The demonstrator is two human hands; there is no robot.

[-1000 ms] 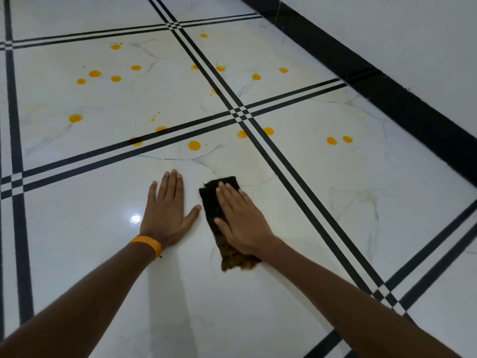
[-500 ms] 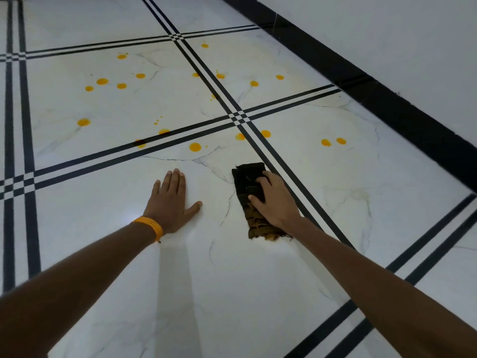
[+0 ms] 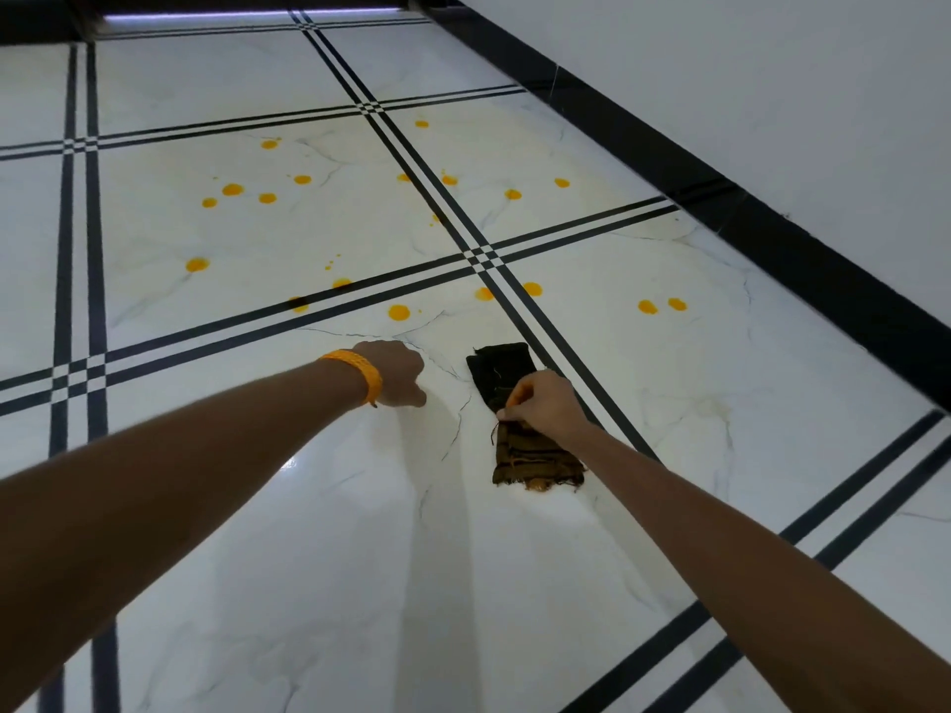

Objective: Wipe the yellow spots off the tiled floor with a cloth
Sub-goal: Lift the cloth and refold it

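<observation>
Pinching the cloth [image 3: 514,403] beside floor stripes, right hand [image 3: 545,406]; left hand [image 3: 396,373] fisted.

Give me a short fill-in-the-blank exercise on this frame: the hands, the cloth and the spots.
1. The dark cloth lies on the floor under the ____ hand.
2. The left hand has an orange ____ at its wrist.
3. The nearest yellow spot is ____ wiped.
4. The cloth lies just beside a pair of ____ floor lines.

Missing words: right; band; not yet; black
</observation>
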